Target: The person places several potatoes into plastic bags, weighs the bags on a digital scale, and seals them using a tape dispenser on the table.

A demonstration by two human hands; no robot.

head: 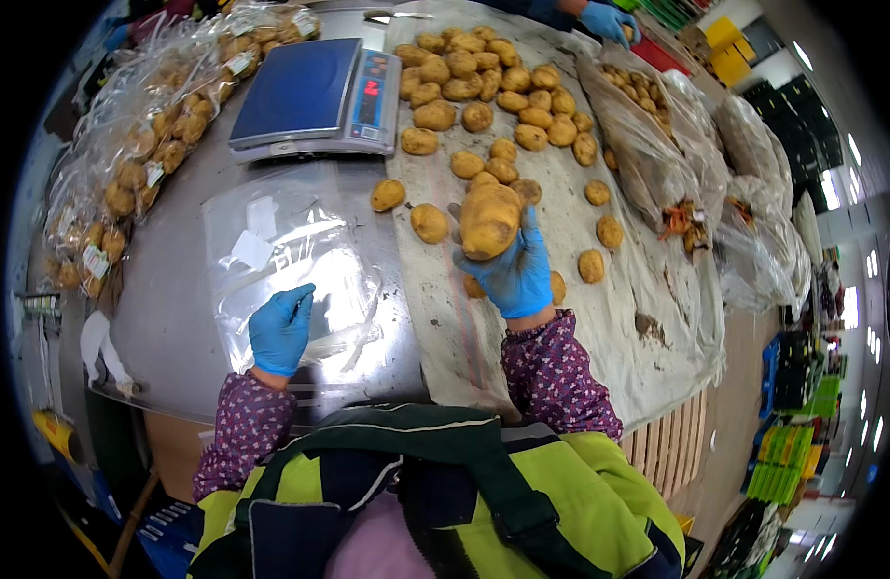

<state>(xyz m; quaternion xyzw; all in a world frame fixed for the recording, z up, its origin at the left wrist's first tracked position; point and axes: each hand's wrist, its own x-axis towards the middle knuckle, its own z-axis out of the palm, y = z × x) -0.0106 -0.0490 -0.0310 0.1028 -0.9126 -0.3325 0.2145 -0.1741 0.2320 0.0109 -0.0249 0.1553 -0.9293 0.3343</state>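
Observation:
In a blue glove, my right hand holds a large potato over the pale woven cloth. A heap of potatoes lies on the cloth beyond it, with single ones scattered nearer. My left hand, also gloved in blue, has its fingers curled together over the near part of clear plastic bags lying flat on the metal table. Whether its fingertips pinch the plastic is unclear. Behind the bags stands a digital scale with a blue platform and a lit display.
Filled clear bags of potatoes line the table's left side. Large plastic sacks stand at the right, one open with potatoes inside. A knife lies at the far edge. A co-worker's gloved hand holds a potato at the top.

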